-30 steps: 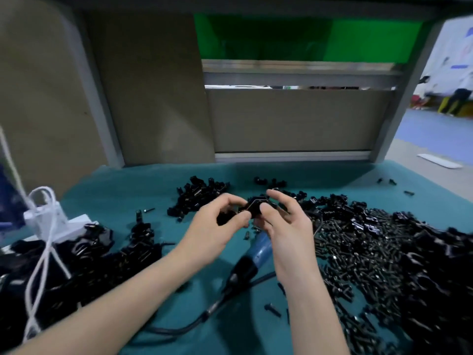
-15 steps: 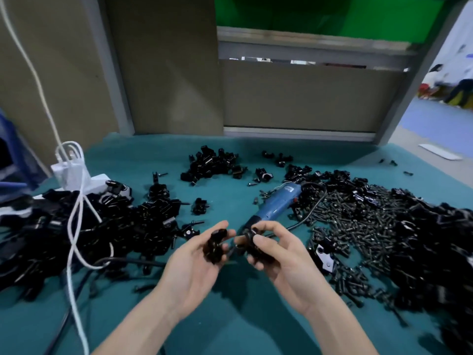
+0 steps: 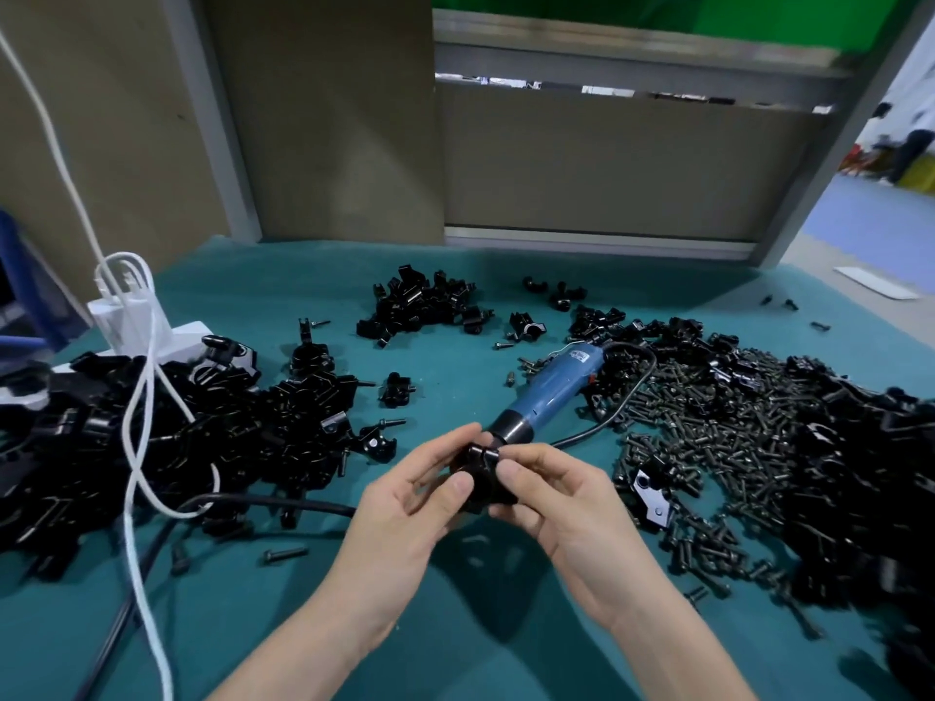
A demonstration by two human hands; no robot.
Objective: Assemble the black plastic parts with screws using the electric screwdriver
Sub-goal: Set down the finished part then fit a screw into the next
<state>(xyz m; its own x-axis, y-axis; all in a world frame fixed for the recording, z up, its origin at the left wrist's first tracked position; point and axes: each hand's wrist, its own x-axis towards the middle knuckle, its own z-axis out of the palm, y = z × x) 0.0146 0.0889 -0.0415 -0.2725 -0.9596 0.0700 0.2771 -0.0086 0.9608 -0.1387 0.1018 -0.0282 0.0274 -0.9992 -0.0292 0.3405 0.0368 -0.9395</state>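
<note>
The two small black plastic parts (image 3: 478, 473), held apart half a second ago, are now pressed together just in front of the nose of the one blue cylindrical electric screwdriver (image 3: 551, 387). The left hand (image 3: 405, 518) and right hand (image 3: 561, 508) both pinch them. The screwdriver lies slantwise, its black nose toward the hands. Right of it lie loose dark metal screws (image 3: 708, 422), too many to count.

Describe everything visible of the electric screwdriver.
The electric screwdriver lies diagonally on the teal mat; neither the left hand nor the right hand holds it. Its body looks like blue plastic, labelled near the far end, with a black collar at the near end; the bit is hidden behind the black part they grip. A black cable leaves the far end, looping over the screws.
</note>
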